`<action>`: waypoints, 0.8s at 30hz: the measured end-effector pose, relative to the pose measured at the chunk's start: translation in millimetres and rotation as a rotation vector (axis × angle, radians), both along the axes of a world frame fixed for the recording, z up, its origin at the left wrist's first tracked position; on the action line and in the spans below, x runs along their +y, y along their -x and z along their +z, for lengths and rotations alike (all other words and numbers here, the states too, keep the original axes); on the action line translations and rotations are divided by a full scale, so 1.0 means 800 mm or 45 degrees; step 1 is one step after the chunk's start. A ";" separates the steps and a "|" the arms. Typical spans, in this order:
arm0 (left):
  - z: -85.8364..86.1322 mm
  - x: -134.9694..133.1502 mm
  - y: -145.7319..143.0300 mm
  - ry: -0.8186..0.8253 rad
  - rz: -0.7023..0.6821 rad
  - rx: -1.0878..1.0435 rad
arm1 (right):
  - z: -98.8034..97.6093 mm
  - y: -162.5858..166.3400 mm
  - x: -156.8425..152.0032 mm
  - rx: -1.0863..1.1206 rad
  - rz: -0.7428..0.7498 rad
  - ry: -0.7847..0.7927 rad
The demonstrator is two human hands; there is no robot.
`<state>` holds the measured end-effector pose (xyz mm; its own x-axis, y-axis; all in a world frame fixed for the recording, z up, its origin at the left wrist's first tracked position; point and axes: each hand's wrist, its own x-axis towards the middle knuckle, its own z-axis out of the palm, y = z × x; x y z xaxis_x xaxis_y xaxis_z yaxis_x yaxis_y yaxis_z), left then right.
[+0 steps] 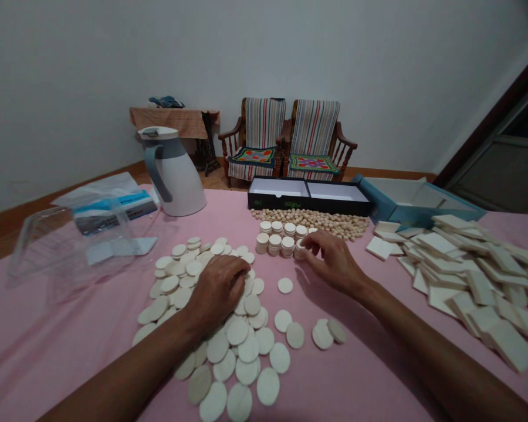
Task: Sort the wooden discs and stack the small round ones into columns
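My left hand rests palm down on a spread of flat pale round discs on the pink tablecloth, fingers curled over a few of them. My right hand reaches to short stacks of small discs and pinches the rightmost stack between thumb and fingers. Behind the stacks lies a heap of small tan beads. A single disc lies between my hands.
A pile of pale square tiles covers the right side. A black open box, a teal box, a white jug and a clear plastic container stand around. Two striped chairs sit behind.
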<state>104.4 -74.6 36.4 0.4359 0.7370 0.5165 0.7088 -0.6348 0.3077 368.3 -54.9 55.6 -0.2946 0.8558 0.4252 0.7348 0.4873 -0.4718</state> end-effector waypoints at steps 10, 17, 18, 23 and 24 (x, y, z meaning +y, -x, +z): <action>0.000 -0.001 0.000 -0.008 0.005 0.000 | 0.002 0.033 -0.035 -0.301 0.562 0.337; -0.001 -0.001 0.000 0.003 0.012 0.015 | 0.008 0.020 -0.038 -0.371 0.304 0.323; -0.001 -0.001 0.000 -0.003 0.011 0.013 | 0.011 0.013 -0.037 -0.364 0.266 0.315; -0.001 0.000 0.000 -0.027 0.001 -0.004 | 0.016 -0.027 -0.018 -0.355 -0.076 0.265; -0.001 0.000 0.000 -0.030 0.002 -0.004 | 0.013 -0.033 -0.013 -0.365 -0.149 0.257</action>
